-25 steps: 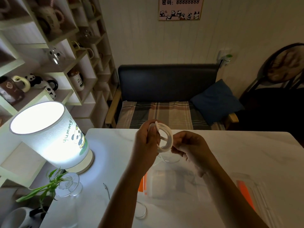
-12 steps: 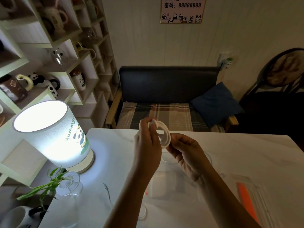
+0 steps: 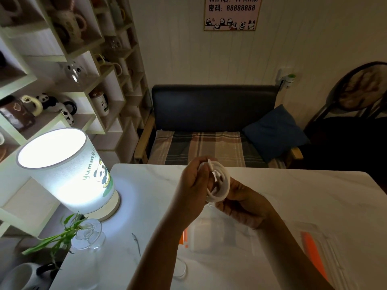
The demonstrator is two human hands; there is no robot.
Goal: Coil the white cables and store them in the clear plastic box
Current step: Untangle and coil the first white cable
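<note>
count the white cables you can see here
2. One coiled white cable is held above the table by the left hand and right hand. A second white cable lies on the table near the left forearm, partly hidden.

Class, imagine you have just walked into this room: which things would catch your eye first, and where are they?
The lit lamp glows on the table's left edge, the brightest thing here. At the centre, above the table, the left hand and right hand hold a coiled white cable between them. Below them a clear plastic box sits on the table.
</note>
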